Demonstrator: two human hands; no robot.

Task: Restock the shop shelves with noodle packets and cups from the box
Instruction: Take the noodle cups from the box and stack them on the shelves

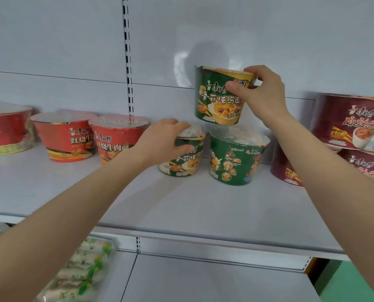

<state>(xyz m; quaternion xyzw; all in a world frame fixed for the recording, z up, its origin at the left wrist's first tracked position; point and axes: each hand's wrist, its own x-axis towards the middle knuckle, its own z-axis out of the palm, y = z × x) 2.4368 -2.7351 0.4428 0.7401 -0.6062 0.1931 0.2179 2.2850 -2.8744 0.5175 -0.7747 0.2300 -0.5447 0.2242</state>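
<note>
My right hand grips a green noodle cup by its rim and holds it in the air, just above two other green cups on the white shelf. My left hand is curled over the lid of the left green cup, which stands on the shelf. The right green cup stands beside it, directly under the raised one. The box is not in view.
Several red noodle cups stand at the left of the shelf. Dark red cups are stacked at the right. On the lower shelf at the left lie noodle packets. The shelf's front half is bare.
</note>
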